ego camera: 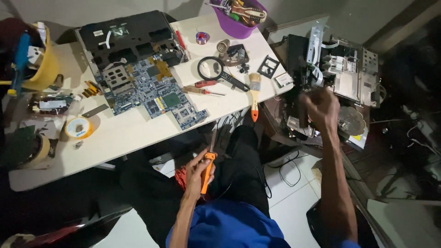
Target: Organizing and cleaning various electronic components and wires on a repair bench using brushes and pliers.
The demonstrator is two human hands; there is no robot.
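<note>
Left hand (198, 171) fisted round orange soldering iron (207, 172) by its light, rigid handle; right hand (321, 108) grips the dismantled printer (340, 78) (bulky, fragile; best held by the frame).

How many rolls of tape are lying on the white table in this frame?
2: one tape roll with a white core near the table's front left, and a larger tan roll at the far left edge. Others may be hidden among the clutter.
</note>
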